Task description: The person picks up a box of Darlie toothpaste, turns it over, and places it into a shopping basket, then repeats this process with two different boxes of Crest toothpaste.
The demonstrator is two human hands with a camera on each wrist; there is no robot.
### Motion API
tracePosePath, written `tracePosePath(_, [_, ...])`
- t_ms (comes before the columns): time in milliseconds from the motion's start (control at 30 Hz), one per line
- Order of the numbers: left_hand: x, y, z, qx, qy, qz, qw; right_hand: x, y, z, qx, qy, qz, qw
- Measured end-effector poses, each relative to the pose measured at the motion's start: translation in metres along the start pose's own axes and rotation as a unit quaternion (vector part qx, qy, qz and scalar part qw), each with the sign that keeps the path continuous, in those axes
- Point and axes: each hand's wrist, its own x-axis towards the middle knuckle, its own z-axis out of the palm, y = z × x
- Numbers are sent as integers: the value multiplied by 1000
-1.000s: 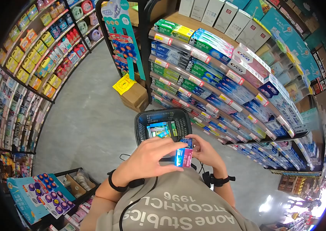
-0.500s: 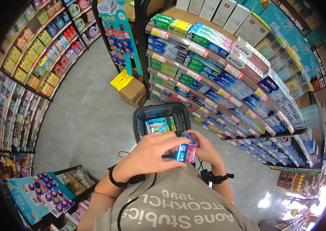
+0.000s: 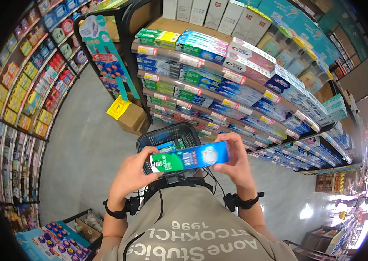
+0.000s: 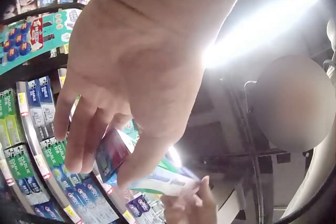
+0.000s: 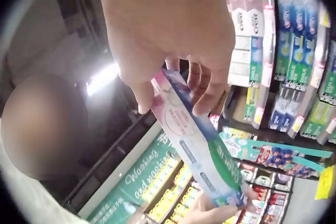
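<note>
A long Darlie toothpaste box [image 3: 189, 157], green at one end and blue at the other, spans both hands in front of the chest, its printed front turned up. My left hand [image 3: 131, 175] grips the green end between thumb and fingers. At the blue end, my right hand [image 3: 238, 168] holds it the same way, thumb below and fingers above. In the right wrist view the white side panel of the box [image 5: 194, 145] shows small print. Just beyond the box, partly covered by it, is a black shopping basket [image 3: 191, 130] with several small boxes [image 3: 166, 146] inside.
Ahead and to the right, a curved shelf [image 3: 236, 105] carries rows of toothpaste boxes. A cardboard box [image 3: 132, 119] with a yellow bag [image 3: 118, 107] stands on the floor left of the basket. Shelves of bottles [image 3: 23, 82] line the far left. Cables [image 3: 212, 178] hang near the waist.
The toothpaste box has turned from end-on to lengthwise, its long front now showing. My hands have moved apart to its two ends. The head view has swung to the right.
</note>
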Motion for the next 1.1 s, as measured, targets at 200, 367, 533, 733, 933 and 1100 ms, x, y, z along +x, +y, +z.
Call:
tracePosePath(200, [12,5,11,48,-93,65,992,11,-38,51,-130,-140,-174,966])
tracePosePath(367, [10,3,16,26,-93,93,991,17,-34,72,-144,-172,-213,951])
tracePosePath(533, [6,0,14,18,-73,78,994,15,-30,75,-142,-178,-198,953])
tracePosePath(733, [6,4,12,32,-68,71,995,16,-30,76,-136,-183,-191,955])
tracePosePath(933, [8,-7,12,57,-70,95,991,17,-27,74,-117,-163,-153,968])
tracePosePath(1100, [4,-9,11,60,-70,88,992,17,-20,63,-97,-146,-128,976])
